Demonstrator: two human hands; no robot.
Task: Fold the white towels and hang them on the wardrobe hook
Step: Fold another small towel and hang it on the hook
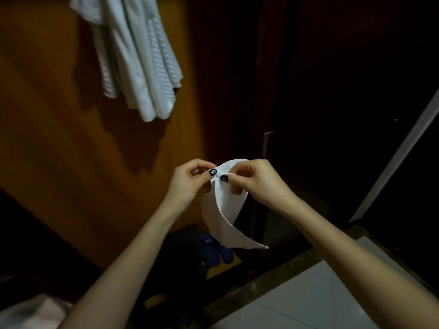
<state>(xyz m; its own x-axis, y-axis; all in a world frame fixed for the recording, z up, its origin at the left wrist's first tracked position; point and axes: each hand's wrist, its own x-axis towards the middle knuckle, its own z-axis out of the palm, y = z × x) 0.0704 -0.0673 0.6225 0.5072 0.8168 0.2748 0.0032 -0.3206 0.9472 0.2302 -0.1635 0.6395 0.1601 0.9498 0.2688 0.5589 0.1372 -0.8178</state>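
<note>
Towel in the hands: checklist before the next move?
1. Left hand pinches the small white towel at its top edge: ok.
2. Right hand pinches the same edge, right beside it: ok.
3. Towel hangs free below the hands: ok.
4. Folded layers lined up: cannot tell.
5. Room on the hook: cannot tell; the hook is out of view above the hanging towels.
</note>
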